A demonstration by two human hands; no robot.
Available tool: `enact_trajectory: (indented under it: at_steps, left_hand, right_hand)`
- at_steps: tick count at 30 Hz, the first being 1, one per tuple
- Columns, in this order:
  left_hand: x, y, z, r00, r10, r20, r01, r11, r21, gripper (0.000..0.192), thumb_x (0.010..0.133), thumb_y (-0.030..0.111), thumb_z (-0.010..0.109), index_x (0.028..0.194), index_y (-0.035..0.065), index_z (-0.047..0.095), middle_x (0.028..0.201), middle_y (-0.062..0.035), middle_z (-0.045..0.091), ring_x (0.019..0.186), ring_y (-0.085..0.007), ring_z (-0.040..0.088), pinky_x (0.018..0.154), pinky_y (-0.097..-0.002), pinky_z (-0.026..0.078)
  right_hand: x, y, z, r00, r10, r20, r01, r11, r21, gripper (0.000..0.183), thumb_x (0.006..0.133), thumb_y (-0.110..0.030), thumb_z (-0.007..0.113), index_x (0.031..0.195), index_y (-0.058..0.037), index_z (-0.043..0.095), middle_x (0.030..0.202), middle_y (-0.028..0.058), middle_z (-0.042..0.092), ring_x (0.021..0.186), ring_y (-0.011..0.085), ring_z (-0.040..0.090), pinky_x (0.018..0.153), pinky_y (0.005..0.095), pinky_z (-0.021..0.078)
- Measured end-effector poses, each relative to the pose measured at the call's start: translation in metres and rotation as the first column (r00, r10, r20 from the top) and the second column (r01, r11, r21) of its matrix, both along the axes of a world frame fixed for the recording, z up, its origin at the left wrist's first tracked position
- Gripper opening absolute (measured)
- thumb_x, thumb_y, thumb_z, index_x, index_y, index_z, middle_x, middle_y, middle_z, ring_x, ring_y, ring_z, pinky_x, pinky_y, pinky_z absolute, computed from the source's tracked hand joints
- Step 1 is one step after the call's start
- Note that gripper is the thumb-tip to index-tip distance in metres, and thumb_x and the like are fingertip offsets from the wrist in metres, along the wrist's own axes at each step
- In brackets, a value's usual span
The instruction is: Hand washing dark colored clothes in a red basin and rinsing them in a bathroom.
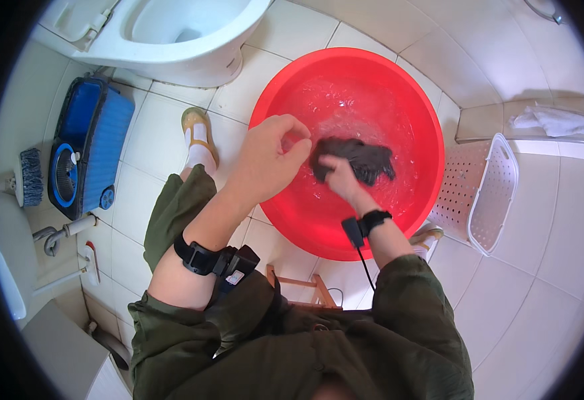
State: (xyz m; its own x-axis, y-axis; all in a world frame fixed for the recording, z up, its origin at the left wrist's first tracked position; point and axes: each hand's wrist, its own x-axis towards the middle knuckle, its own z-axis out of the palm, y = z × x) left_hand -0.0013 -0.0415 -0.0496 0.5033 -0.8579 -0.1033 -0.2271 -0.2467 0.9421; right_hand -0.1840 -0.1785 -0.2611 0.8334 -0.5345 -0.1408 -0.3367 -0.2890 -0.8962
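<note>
A dark wet cloth (pixel 362 157) lies bunched in the water of a large round red plastic basin (pixel 317 245). My right hand (pixel 344 180), blurred, grips its near left part; some of the fingers are hidden against the dark fabric. Above the basin's left rim, my left hand (pixel 274 155) is raised with loosely curled fingers. A small gap shows between its thumb and forefinger, and I see nothing held there. Ripples and bubbles surround the cloth. Each forearm carries a black strap with a small device.
A white toilet (pixel 197 60) stands at the upper left, above a blue mop bucket (pixel 104 145) and a mop head (pixel 31 177). To the basin's right is a perforated white basket (pixel 462 190), below a ledge with a white cloth (pixel 557 120). A wooden stool (pixel 297 282) shows beneath me.
</note>
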Motion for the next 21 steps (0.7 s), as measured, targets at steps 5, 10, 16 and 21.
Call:
enact_trajectory:
  at_steps: [5,10,16,21]
  left_hand:
    - [-0.009,0.003,-0.031,0.99,-0.065,0.123,0.065,0.998,0.003,0.015,0.078,0.01,0.056,0.089,0.0007,0.057,0.082,-0.0051,0.059,0.07,-0.0131,0.056,0.065,-0.0253,0.046]
    - [-0.062,-0.002,-0.114,0.955,-0.079,-0.285,0.144,0.966,0.215,0.03,0.079,0.023,0.06,0.102,0.0049,0.057,0.094,-0.0101,0.059,0.081,-0.0216,0.057,0.072,-0.0324,0.047]
    - [-0.149,-0.025,-0.131,-0.151,0.024,-0.988,0.012,1.0,0.022,0.059,0.081,0.054,0.052,0.123,0.0134,0.04,0.11,-0.0135,0.052,0.1,-0.0228,0.053,0.077,-0.0425,0.049]
    - [-0.18,0.008,-0.204,-0.118,0.259,-0.959,-0.064,0.961,0.268,0.048,0.085,0.041,0.054,0.118,0.0087,0.042,0.111,-0.0153,0.05,0.088,-0.0212,0.057,0.069,-0.0322,0.051]
  right_hand:
    - [-0.131,-0.013,-0.018,0.927,-0.169,-0.334,0.335,0.774,0.537,0.04,0.063,0.014,0.045,0.096,0.0017,0.063,0.089,0.0082,0.061,0.08,0.0178,0.058,0.069,0.0275,0.0461]
    - [-0.139,-0.08,0.005,0.837,-0.544,0.061,0.541,0.839,0.058,0.024,0.064,0.011,0.037,0.07,0.0023,0.058,0.065,0.008,0.06,0.061,0.0174,0.058,0.054,0.0297,0.0466]
    - [-0.066,0.023,0.091,0.948,0.281,0.149,-0.244,0.943,-0.225,0.026,0.061,0.01,0.051,0.083,-0.0001,0.06,0.074,0.0192,0.055,0.073,0.0314,0.056,0.061,0.0357,0.0432]
    - [-0.106,0.071,0.058,0.938,-0.228,0.261,0.134,0.933,0.334,0.029,0.067,-0.004,0.058,0.096,-0.0071,0.057,0.08,0.0108,0.057,0.076,0.0306,0.056,0.061,0.0372,0.0451]
